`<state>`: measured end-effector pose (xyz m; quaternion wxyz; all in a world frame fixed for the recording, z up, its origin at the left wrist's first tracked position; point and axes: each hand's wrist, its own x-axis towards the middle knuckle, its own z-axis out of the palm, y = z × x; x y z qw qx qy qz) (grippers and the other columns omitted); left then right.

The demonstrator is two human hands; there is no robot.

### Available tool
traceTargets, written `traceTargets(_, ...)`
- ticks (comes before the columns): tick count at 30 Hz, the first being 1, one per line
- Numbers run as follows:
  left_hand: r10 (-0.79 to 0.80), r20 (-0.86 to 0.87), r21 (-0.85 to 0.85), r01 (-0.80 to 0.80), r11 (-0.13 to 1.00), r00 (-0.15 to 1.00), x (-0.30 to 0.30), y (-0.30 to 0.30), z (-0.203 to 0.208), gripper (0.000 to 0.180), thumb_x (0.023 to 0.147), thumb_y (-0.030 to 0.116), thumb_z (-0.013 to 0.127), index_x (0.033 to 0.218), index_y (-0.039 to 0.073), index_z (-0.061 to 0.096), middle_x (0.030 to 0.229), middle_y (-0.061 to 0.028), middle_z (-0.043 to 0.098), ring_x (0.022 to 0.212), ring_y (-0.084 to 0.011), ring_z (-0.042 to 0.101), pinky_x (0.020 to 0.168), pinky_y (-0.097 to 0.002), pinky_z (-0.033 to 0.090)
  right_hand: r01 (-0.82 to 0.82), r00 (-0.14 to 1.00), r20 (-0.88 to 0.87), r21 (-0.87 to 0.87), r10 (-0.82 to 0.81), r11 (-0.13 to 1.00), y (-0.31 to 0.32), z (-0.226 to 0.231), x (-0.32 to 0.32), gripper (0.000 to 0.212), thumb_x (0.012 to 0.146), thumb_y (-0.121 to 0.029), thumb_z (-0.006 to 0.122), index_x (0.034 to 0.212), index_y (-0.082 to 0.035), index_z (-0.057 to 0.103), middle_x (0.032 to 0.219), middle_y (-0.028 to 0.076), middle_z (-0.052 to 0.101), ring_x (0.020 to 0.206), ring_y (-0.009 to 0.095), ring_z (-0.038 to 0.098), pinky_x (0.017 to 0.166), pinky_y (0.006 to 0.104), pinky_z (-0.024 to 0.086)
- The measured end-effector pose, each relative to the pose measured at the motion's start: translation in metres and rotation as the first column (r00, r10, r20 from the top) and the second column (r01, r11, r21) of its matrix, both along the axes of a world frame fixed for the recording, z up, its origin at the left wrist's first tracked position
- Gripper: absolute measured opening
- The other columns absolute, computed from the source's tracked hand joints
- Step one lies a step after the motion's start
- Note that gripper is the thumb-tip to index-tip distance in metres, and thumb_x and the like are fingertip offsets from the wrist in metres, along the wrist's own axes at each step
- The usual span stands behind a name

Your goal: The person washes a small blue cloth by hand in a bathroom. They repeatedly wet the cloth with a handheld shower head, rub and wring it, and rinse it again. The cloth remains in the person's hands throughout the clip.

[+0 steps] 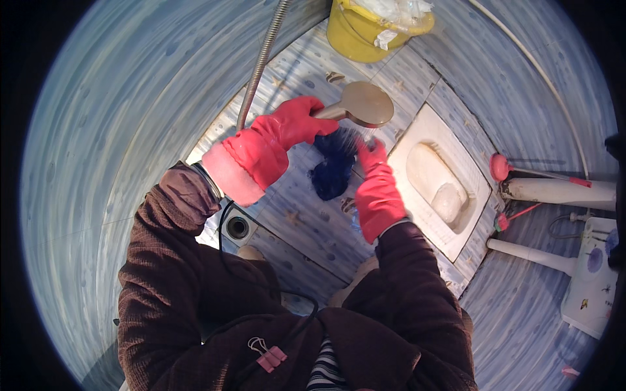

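My left hand [295,122], in a long red rubber glove, is closed round the handle of a shower head [368,104]. The head is held level over the floor, and thin streams of water fall from it. Just below and to its right is my right hand [376,171], gloved the same way. Its fingers are closed in the water, on something small and greyish that I cannot make out. A dark blue patch [331,174] lies below and between the hands; whether it is cloth or shadow I cannot tell.
A white squat toilet [438,182] is set in the blue tiled floor at right. Beyond my hands stands a yellow bucket [365,31] with white waste. A metal hose [263,62] hangs at left, near a floor drain [237,227]. A red plunger [501,167] lies by pipes at right.
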<state>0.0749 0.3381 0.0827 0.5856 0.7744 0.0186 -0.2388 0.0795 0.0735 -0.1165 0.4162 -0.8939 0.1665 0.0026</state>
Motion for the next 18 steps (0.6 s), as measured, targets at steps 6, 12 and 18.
traceTargets(6,0.039,-0.033,0.024,-0.038,0.999,0.999,0.001,0.004,-0.007,0.065,0.074,0.040,0.087,0.121,-0.001,0.068,0.091,-0.0084,0.071,0.069,-0.0150,0.066,0.064,-0.0308,0.054,-0.254,0.966,-0.188,-0.544,0.179,0.800,0.090,0.012,-0.057,0.087,0.074,-0.048,0.087,0.139,0.002,0.058,0.128,0.022,0.068,0.121,0.035,0.066,0.106,0.0419,0.050)
traceTargets(12,0.057,0.073,0.004,-0.058,0.998,0.996,0.007,0.009,0.002,0.068,0.075,0.041,0.087,0.124,-0.002,0.067,0.092,-0.0084,0.072,0.069,-0.0147,0.066,0.063,-0.0305,0.054,-0.309,0.910,-0.103,0.478,0.402,0.822,0.000,0.111,0.024,0.049,0.080,-0.026,0.088,0.120,-0.001,0.073,0.114,0.012,0.075,0.111,0.021,0.068,0.100,0.0352,0.052)
traceTargets(18,0.198,0.092,-0.075,-0.191,0.979,0.976,0.012,0.010,0.024,0.067,0.075,0.040,0.086,0.125,0.000,0.067,0.094,-0.0081,0.071,0.069,-0.0151,0.066,0.062,-0.0316,0.055,-0.225,0.972,0.075,0.548,0.221,0.806,-0.038,0.161,0.044,0.031,0.095,-0.022,0.075,0.115,0.001,0.075,0.107,0.008,0.076,0.101,0.020,0.070,0.095,0.0360,0.054)
